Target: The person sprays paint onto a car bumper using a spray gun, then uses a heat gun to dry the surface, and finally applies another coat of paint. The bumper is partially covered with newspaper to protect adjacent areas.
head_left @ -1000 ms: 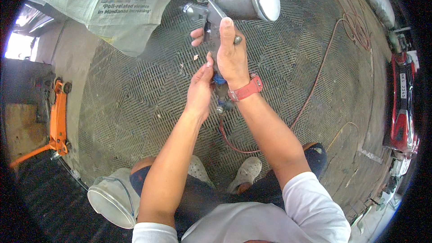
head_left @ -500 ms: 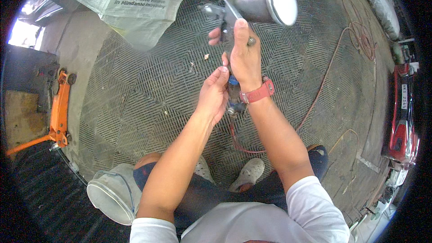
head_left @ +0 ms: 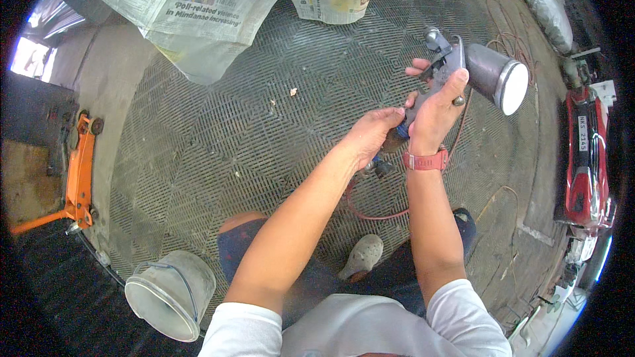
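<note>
A grey metal spray gun (head_left: 452,58) is in my right hand (head_left: 435,114), which wraps round its handle with the thumb up along the side. Its round metal cup (head_left: 486,69) points away to the right and ends in a white lid (head_left: 514,87). Below the handle, the fingers of my left hand (head_left: 370,133) are closed at a fitting with a blue ring (head_left: 401,131), partly hidden by both hands. Under my left wrist more metal fittings (head_left: 380,168) show, with a thin reddish air hose (head_left: 362,214) curving away from beneath them.
Newspaper sheets (head_left: 205,20) hang at the far left over a dark grated mat (head_left: 264,139). An orange floor jack (head_left: 81,172) stands left, a whitish bucket (head_left: 175,291) near my left leg. Coiled hose (head_left: 509,33) and a red-and-black tool (head_left: 585,165) are at right.
Both hands have moved right with the spray gun, and it has come slightly nearer. Its cup now tilts further downward to the right. My left hand stays at the fitting below the handle.
</note>
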Tool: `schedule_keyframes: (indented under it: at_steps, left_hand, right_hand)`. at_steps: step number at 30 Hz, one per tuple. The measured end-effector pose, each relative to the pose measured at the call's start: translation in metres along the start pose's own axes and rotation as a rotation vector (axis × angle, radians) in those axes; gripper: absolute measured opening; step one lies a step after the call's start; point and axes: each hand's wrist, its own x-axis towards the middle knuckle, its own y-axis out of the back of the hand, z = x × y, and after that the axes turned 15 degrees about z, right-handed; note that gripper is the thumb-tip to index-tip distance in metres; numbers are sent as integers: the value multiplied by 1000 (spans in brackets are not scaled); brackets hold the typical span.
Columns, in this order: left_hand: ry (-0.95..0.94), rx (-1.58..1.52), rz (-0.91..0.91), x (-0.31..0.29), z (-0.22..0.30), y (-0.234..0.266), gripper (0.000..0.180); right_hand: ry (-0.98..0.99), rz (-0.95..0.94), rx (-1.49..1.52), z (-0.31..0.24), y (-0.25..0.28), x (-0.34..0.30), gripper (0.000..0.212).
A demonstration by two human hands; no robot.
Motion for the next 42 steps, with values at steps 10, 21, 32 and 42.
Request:
schedule_keyframes:
  at_steps: [10,21,32,42]
  left_hand:
    - [-141,-364,149,-66,7,52,32]
    - [-248,-61,269,-78,3,18,68]
    - [-240,116,166,-103,21,4,53]
    - [-265,151,185,-109,33,2,53]
  right_hand:
    - [-63,-473,-66,1,-43,-53,66]
    - [-122,-478,-135,-8,-28,6,70]
    - [32,-115,-173,7,3,192,69]
    - [141,35,-202,-31,-16,236,72]
